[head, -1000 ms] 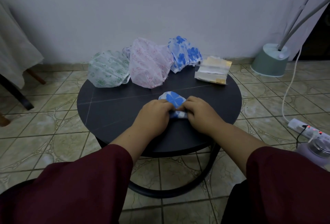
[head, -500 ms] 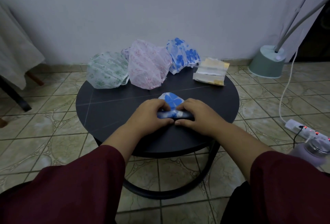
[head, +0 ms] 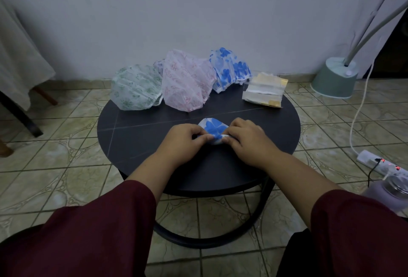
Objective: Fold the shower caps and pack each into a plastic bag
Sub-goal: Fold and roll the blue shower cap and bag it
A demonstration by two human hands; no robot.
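A small folded blue-flower shower cap (head: pixel 212 128) lies at the middle of the round black table (head: pixel 136 135). My left hand (head: pixel 184 142) pinches its left end and my right hand (head: pixel 247 138) grips its right end, both pressing it to the tabletop. At the back of the table stand three unfolded caps: a green-patterned cap (head: pixel 135 87), a pink-patterned cap (head: pixel 187 80) and a blue-flower cap (head: pixel 229 69). A stack of clear plastic bags (head: pixel 263 90) with yellow strips lies at the back right.
A lamp with a green base (head: pixel 334 80) stands on the tiled floor at right. A white power strip (head: pixel 375 163) with red lights and its cable lie on the floor at right, next to a lilac bottle (head: pixel 390 190). A cloth-draped table (head: pixel 19 62) is at left.
The folded part of the cap has been rolled farther away from me, so more of the cap is bundled between my hands. Both hands stay closed on its ends.
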